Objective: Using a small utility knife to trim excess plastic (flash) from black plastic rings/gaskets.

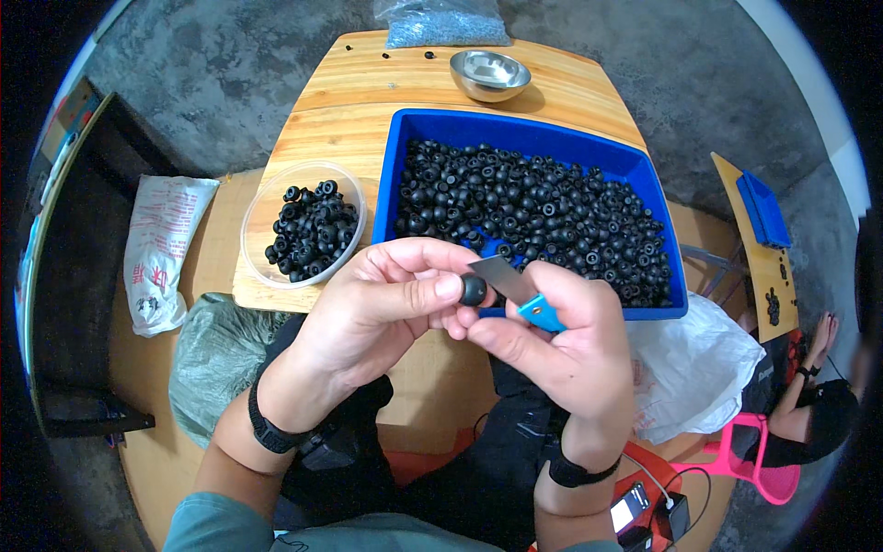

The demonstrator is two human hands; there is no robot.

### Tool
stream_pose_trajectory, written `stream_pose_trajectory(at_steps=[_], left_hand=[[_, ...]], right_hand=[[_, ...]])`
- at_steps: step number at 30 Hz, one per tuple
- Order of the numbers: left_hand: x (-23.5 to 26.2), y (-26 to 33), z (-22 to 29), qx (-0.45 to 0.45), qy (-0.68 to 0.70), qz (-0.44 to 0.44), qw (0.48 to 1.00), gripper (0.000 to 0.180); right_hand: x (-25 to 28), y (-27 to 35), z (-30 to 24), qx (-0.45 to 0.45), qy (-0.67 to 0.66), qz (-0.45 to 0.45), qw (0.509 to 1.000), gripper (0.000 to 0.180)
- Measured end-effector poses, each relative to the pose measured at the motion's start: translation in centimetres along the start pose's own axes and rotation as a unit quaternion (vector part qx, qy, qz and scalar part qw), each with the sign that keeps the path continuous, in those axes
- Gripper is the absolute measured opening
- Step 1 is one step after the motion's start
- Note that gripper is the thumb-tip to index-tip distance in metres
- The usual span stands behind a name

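Between its thumb and fingers, my left hand (368, 308) pinches a round black part (473, 291), a small ball-like piece of rubber or plastic. My right hand (578, 350) grips a blue-handled utility knife (543, 314), its blade out and angled up beside the part. Whether the blade touches it I cannot tell. Both hands are in front of the near edge of a blue tray (394, 166) heaped with similar black parts (543, 207), many with a hole. Left of the tray, a clear round plastic container (250, 221) holds a smaller pile of them.
A metal bowl (490, 78) and a bag of bluish pieces (448, 26) are at the far end of the wooden table (322, 101). White plastic bags (166, 244) are at both sides. At right, another person's arm (800, 386) is near a second table and a pink stool (768, 474).
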State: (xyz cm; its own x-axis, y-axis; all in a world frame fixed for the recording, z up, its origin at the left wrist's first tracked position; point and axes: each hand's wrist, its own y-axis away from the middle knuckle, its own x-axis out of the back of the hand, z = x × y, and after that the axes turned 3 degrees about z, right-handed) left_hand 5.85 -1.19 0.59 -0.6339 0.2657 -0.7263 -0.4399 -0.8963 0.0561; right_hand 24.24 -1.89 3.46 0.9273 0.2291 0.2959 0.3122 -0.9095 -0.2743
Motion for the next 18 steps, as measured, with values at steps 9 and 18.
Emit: stream_pose_trajectory(at_steps=[9, 18], left_hand=[[-0.9, 0.6, 0.1, 0.011, -0.006, 0.029, 1.0, 0.026], [-0.7, 0.7, -0.1, -0.009, -0.035, -0.008, 0.999, 0.021]], right_hand=[[-0.5, -0.2, -0.9, -0.011, 0.071, 0.001, 0.997, 0.038], [-0.5, -0.1, -1.0, -0.013, 0.077, -0.007, 0.997, 0.039]])
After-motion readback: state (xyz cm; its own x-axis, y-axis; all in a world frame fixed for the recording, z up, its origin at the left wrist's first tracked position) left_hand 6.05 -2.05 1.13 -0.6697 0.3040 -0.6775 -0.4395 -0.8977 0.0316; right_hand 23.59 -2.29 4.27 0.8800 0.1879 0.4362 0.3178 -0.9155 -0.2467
